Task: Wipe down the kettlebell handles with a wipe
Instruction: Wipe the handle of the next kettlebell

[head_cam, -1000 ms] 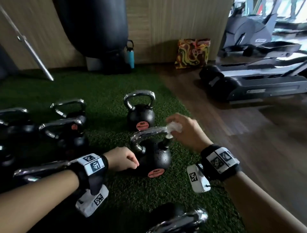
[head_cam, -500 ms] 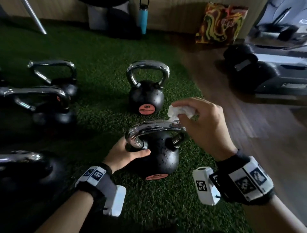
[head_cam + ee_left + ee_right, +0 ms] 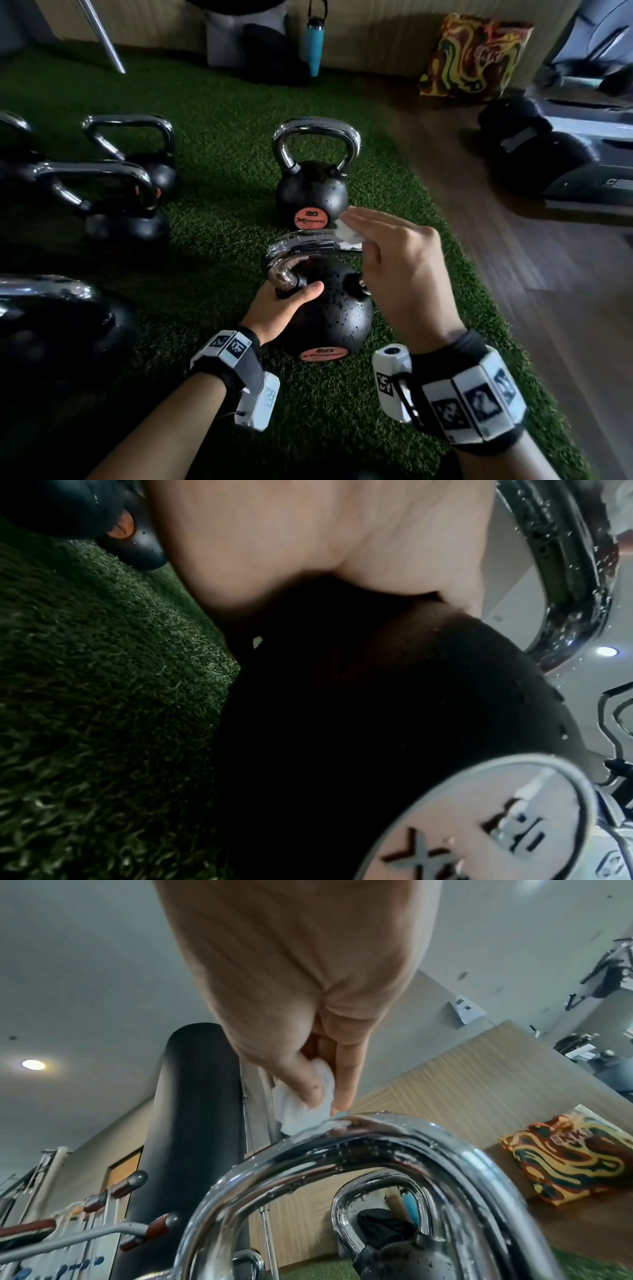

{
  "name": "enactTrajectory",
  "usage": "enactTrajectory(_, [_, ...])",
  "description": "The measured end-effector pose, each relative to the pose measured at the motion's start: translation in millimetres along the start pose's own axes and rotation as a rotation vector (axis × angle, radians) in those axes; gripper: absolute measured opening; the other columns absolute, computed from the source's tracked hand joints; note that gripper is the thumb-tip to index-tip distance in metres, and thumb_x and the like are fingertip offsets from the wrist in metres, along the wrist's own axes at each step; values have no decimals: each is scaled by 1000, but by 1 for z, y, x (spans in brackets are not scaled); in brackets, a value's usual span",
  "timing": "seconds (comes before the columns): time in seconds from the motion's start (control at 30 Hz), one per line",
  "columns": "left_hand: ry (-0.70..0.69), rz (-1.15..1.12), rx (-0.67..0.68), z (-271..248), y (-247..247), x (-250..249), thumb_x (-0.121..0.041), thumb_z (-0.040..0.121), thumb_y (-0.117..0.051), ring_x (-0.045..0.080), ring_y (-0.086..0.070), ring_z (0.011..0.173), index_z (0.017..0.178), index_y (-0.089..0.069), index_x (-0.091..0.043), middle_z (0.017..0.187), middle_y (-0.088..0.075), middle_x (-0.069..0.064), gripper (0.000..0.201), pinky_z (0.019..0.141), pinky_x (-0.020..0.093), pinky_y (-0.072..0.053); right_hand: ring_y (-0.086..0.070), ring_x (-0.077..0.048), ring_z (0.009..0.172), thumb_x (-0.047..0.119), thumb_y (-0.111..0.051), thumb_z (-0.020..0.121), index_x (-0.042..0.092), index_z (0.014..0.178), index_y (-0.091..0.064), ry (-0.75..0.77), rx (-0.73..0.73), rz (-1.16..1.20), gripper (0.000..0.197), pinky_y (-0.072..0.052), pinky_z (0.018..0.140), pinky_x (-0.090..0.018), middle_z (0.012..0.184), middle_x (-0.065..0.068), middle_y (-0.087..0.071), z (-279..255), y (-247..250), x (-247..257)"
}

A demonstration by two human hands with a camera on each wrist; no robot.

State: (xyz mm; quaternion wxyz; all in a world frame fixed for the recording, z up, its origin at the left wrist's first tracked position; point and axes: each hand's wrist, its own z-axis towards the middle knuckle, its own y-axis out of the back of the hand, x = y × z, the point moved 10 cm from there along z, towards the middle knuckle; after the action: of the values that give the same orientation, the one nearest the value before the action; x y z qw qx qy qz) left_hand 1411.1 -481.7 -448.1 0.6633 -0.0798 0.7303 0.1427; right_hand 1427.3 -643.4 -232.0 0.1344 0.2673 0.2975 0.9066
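Here, nearest kettlebell: a black round cast kettlebell with a chrome loop handle [image 3: 310, 240] and a salmon "20" disc stands on the green artificial turf [image 3: 212, 219], near the middle of the head view; water beads speckle its body and handle.
Left hand [image 3: 274, 311]: its grip is closed round the left foot of that handle, thumb laid across the top of the black body, fingers hidden behind the chrome.
Right hand [image 3: 397, 267]: thumb and fingers pinch a small crumpled white wipe [image 3: 347, 234], the fingers fairly straight and pointing left.
Wipe position: pressed on top of the handle's right end; the right wrist view shows the wipe [image 3: 303, 1104] touching the crown of the chrome bar [image 3: 359, 1150].
Second kettlebell [image 3: 313, 178]: same black-and-chrome make, also marked "20", upright just beyond the first, apart from both hands.
Other kettlebells: two more black ones [image 3: 126, 192] stand to the left on the turf, and a large dark one [image 3: 51, 329] sits near-left.
Far edge: a teal water bottle [image 3: 314, 44] and a red-and-yellow patterned bag [image 3: 474, 58] stand by the wooden wall.
Right side: dark wooden floor [image 3: 513, 257] with a grey treadmill [image 3: 561, 164].
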Motion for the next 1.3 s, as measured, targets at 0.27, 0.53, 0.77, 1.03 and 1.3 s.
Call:
enactTrajectory(0.27, [50, -6, 4, -3, 0, 9, -56, 77, -79, -5, -60, 122, 137, -55, -43, 129, -68, -17, 66, 107, 24, -40, -69, -18, 117, -31, -55, 72, 3, 117, -75, -84, -47, -5, 60, -34, 119, -61, 125, -7, -72, -27, -14, -17])
enactTrajectory(0.53, [61, -30, -1, -7, -2, 6, -38, 89, -74, -19, -59, 108, 141, -52, -38, 130, -64, -17, 56, 82, -2, -43, -68, -17, 118, -27, -54, 82, 3, 123, -72, -161, -148, 41, 54, -35, 120, -53, 129, -5, -69, -38, 1, -38])
enactTrajectory(0.77, [67, -35, -7, -9, -1, 5, -41, 87, -75, -16, -60, 110, 142, -51, -36, 130, -66, -15, 60, 89, 6, -44, -61, 6, 68, -1, -63, 94, 18, 123, -75, -526, -172, 127, 36, -43, 59, -1, 105, -4, -80, -64, 1, -109])
enactTrajectory(1.03, [109, -26, -17, -7, 1, 15, -62, 75, -78, 1, -58, 126, 139, -52, -46, 132, -67, -13, 71, 115, 36, -40, -49, 5, 57, 15, -64, 97, 26, 102, -79, -755, -157, 355, 19, -39, 58, -20, 82, 12, -74, -88, -23, -137])
enactTrajectory(1.3, [261, 454, 60, -24, 11, -3, -82, 79, -58, 11, -65, 112, 113, -67, -45, 111, -70, -19, 51, 98, 30, -47, -39, -11, 54, 24, -67, 96, 20, 65, -68, -855, 234, 447, 31, -31, 55, -28, 57, 4, -57, -111, -59, -149])
